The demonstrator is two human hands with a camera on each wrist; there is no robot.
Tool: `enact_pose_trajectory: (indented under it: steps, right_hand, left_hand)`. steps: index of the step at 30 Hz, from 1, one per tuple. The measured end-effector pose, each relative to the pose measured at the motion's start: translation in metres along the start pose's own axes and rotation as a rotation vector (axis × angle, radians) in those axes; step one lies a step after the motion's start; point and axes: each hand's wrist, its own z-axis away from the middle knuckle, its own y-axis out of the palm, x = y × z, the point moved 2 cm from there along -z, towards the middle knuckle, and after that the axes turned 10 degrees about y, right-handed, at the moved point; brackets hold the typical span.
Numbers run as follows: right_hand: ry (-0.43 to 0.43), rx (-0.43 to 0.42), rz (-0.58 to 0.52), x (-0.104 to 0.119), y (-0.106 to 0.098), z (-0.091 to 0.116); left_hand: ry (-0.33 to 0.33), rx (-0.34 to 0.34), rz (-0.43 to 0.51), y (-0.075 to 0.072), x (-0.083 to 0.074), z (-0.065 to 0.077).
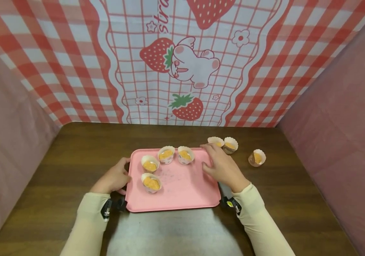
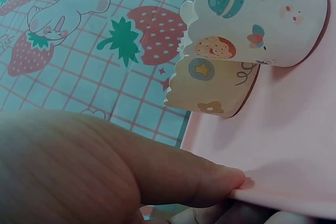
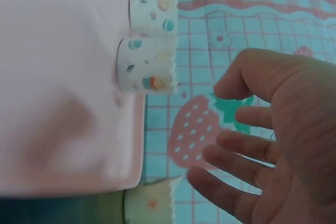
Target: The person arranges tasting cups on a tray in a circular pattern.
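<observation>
A pink tray [image 1: 185, 185] lies in front of me, bearing several paper baking cups with orange-yellow filling. These include a cup [image 1: 151, 183] at its left and another cup [image 1: 185, 155] along its far edge. My left hand [image 1: 113, 177] holds the tray's left edge; in the left wrist view the thumb [image 2: 215, 182] presses on the rim with fingers underneath. Over the tray's far right corner hovers my right hand [image 1: 223, 165], fingers spread and loosely bent, holding nothing. Just beyond its fingertips stands a cup [image 1: 215, 140], partly hidden by them.
On the brown wooden table [image 1: 285, 199], right of the tray, are a brown-patterned cup [image 1: 230, 145] and another cup [image 1: 257, 158] farther right. A strawberry-print cloth [image 1: 182, 64] hangs behind the table, pink cloth [image 1: 339, 106] at the side. A pale grey surface [image 1: 173, 234] shows in front.
</observation>
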Motion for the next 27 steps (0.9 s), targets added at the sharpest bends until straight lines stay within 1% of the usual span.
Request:
enact_pose_trajectory:
  steps: [2,5,7,9,11,14,16,19,22,27]
  right_hand:
    - [0.023,-0.029,-0.002,-0.009,-0.003,0.002]
    - [0.074,-0.104,0.000,-0.029,-0.015,0.006]
    - [0.126,-0.151,0.021,-0.046,-0.027,0.008]
    - [0.197,-0.164,0.051,-0.067,-0.038,0.010]
    - [0.274,-0.124,0.080,-0.089,-0.047,0.012]
    - [0.377,0.009,0.121,-0.119,-0.055,0.015]
    - [0.421,0.108,0.135,-0.132,-0.058,0.018]
    - [0.452,0.205,0.155,-0.144,-0.059,0.020]
    - [0.457,0.244,0.169,-0.149,-0.057,0.018]
    - [0.442,0.230,0.188,-0.148,-0.058,0.015]
  left_hand:
    - [-0.002,0.004,0.004,0.001,0.001,0.001]
    - [-0.005,0.007,0.001,0.001,0.002,0.002]
    - [-0.002,0.009,0.000,0.001,0.002,0.002]
    - [0.001,0.011,-0.001,0.000,0.002,0.002]
    - [0.003,0.014,0.002,0.000,0.001,0.001]
    - [-0.001,0.017,0.003,0.000,0.000,0.000]
    - [-0.004,0.018,0.005,0.000,0.000,0.000]
    - [-0.003,0.016,0.011,0.001,0.000,0.000]
    - [0.004,0.015,0.007,0.000,0.000,0.000]
    - [-0.003,0.015,-0.010,-0.001,-0.001,0.000]
